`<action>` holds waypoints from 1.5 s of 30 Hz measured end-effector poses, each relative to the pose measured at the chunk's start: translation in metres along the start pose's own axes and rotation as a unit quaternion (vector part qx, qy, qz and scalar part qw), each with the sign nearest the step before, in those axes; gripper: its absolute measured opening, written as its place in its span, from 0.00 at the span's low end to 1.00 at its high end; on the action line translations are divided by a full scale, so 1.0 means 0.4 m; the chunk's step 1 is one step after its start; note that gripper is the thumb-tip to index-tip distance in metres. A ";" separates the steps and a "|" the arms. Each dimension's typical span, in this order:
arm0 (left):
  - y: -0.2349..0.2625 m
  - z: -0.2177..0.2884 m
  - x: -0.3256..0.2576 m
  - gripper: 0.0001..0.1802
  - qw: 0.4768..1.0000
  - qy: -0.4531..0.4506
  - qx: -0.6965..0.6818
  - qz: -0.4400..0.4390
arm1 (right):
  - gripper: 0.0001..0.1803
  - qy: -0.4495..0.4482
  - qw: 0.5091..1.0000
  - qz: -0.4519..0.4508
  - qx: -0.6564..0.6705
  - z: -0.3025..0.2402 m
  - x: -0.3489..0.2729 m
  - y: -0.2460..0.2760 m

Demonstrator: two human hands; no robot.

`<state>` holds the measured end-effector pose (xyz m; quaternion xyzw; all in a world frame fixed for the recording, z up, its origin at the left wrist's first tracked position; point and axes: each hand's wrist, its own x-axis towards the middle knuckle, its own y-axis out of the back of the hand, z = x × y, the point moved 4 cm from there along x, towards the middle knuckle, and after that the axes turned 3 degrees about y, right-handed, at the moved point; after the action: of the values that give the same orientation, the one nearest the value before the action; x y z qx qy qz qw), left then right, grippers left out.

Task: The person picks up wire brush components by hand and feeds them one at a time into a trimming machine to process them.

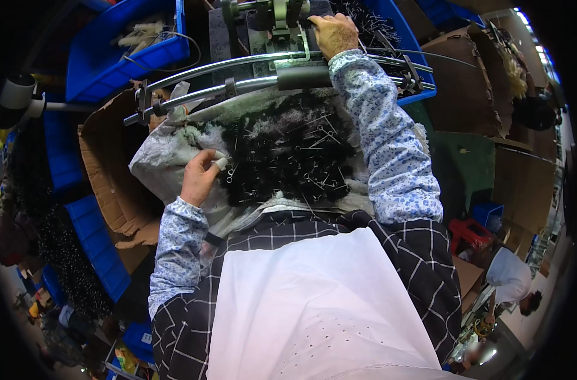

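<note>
"One white cloth (301,285) lies nearest, over the lap. Beyond it?"

"The left hand (198,179), thumb and forefinger almost together, white covers (222,163) on their tips."

"Is that grip clamped on anything?"

"I cannot tell; a looped metal pin (230,174) is just beside the tips, with more scattered across the black-strewn pale sheet (155,155)."

"Farther off?"

"Curved metal rails (225,66), then the right hand (336,36), curled at the machine (279,25); what it clamps, I cannot tell. A blue bin (120,75) with pale sticks (139,38) stands left."
</note>
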<state>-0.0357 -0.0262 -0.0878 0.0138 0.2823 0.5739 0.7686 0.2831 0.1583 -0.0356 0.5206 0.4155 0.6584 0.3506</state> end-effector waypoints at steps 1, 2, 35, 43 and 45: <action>0.008 0.004 -0.009 0.10 0.998 0.008 0.052 -0.015 | 0.13 0.002 1.000 -0.003 0.002 -0.002 0.003 -0.002; 0.015 0.008 -0.014 0.10 0.998 0.013 0.052 -0.012 | 0.13 0.003 1.000 -0.007 0.004 0.000 0.006 -0.007; 0.016 0.125 -0.011 0.12 0.958 -0.171 0.229 0.039 | 0.12 -0.023 0.999 0.001 0.035 0.002 -0.002 -0.001; -0.007 0.143 -0.010 0.09 0.986 -0.118 0.116 -0.006 | 0.12 -0.019 0.999 0.006 0.044 0.002 -0.003 0.003; -0.010 0.140 -0.010 0.09 0.984 -0.130 0.118 -0.004 | 0.12 -0.009 0.998 0.031 0.061 0.002 0.001 0.003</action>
<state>-0.0078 -0.0143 -0.0403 0.1780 0.2454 0.5267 0.7942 0.2836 0.1583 -0.0341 0.5592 0.4354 0.6378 0.3015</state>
